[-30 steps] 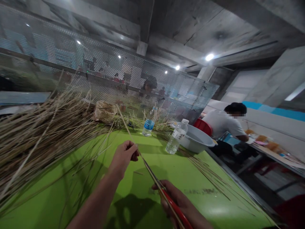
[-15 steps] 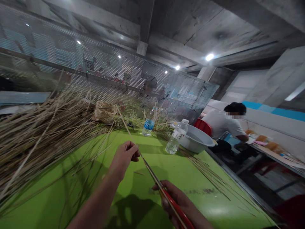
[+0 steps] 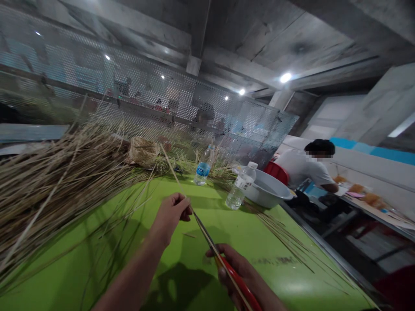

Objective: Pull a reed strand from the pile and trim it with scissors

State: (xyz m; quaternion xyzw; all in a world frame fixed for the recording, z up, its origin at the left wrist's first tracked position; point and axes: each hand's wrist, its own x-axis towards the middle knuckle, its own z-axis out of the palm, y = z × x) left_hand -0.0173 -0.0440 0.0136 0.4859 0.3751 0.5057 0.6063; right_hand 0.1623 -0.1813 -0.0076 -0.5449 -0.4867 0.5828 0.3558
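Note:
My left hand [image 3: 174,212] is closed in a pinch on a long, thin straw stalk [image 3: 171,166], whose far end slants up and away over the table. My right hand [image 3: 238,270] is wrapped round the red handle of what look like scissors [image 3: 206,236], though their far handle is partly hidden by my fingers. The narrow metal blades point at my left fingertips, and the near part of the stalk runs down along them and the handle. Below the hands a short straw scrap [image 3: 189,235] lies on the green tabletop [image 3: 155,276].
A big heap of dry straw [image 3: 65,177] covers the table's left side. Two water bottles [image 3: 203,166] [image 3: 240,188] stand ahead, by a grey basin [image 3: 269,190]. Loose stalks [image 3: 282,231] lie at right. Behind is a perforated metal screen [image 3: 145,93]; a person [image 3: 301,168] sits at another table.
My left hand has shifted very slightly down and to the right along with the stalk. The scissors' tip sits a touch closer to the left fingers; otherwise little differs.

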